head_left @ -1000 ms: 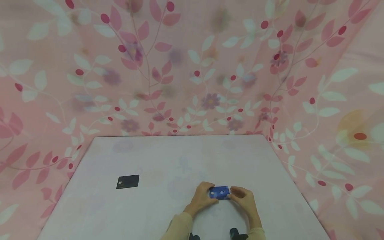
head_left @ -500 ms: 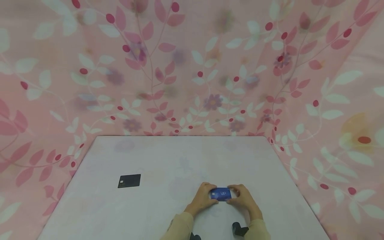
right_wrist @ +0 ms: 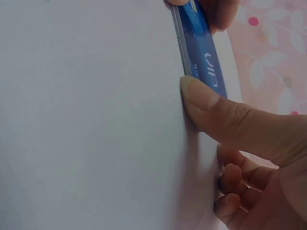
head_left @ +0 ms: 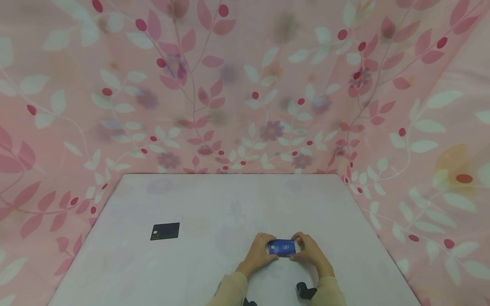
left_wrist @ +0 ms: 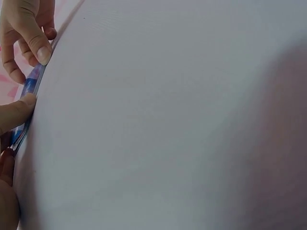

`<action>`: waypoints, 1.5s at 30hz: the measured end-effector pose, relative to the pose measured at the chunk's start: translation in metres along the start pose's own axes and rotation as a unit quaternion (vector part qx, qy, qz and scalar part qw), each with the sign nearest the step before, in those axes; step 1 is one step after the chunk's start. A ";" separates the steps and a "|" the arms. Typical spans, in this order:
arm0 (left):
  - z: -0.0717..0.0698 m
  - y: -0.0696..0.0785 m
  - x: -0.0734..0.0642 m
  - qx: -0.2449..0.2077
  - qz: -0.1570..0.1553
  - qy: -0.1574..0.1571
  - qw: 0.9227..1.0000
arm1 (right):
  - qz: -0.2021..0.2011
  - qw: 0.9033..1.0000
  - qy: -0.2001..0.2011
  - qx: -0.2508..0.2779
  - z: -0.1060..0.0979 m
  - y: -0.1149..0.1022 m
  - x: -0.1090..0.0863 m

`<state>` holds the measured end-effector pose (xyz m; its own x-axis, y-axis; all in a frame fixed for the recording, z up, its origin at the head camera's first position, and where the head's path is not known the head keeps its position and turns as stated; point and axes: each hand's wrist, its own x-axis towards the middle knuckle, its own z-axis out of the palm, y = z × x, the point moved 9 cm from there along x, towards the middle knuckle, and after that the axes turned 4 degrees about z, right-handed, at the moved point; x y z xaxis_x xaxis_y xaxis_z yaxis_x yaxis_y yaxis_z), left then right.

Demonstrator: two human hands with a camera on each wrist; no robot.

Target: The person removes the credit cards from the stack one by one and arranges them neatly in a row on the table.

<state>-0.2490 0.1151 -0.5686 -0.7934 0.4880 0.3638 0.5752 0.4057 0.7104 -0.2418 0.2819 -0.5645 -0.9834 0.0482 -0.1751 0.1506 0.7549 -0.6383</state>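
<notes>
Pale sleeves (head_left: 230, 288) reach in over the near side of the white table (head_left: 214, 204). The left hand (head_left: 258, 253) grips the left end of a blue VIP card stack (head_left: 282, 249), right of centre; the right hand (head_left: 311, 254) pinches its right end, thumb near, fingers far. Slightly farther, well left, lies a black card (head_left: 165, 231). Floral pink cloth (head_left: 226, 114) rises beyond.

Dim light casts soft shadows on the table (head_left: 199, 208)
</notes>
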 end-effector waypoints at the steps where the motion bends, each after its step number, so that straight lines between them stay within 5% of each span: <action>1: 0.000 0.000 0.000 0.001 0.001 0.003 1.000 | 0.000 1.000 0.003 0.004 0.000 0.000 -0.001; 13: -0.001 0.004 -0.003 -0.014 0.026 0.035 0.999 | -0.016 0.999 0.025 0.038 0.000 -0.008 -0.013; 27: -0.003 0.000 -0.002 -0.012 -0.004 0.012 1.000 | -0.079 0.996 0.046 -0.005 -0.001 -0.023 -0.023; 34: -0.003 -0.007 -0.002 -0.025 -0.041 -0.012 0.999 | -0.092 0.995 0.033 0.022 0.003 -0.018 -0.026; 45: -0.028 -0.015 -0.013 -0.074 -0.044 0.011 0.996 | -0.113 0.991 0.044 0.057 0.012 -0.032 -0.034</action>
<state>-0.2525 0.0809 -0.5674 -0.8440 0.4387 0.3085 0.4698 0.3272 0.8199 -0.2120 0.2484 -0.5467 -0.9976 -0.0538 0.0445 -0.0692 0.6744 -0.7351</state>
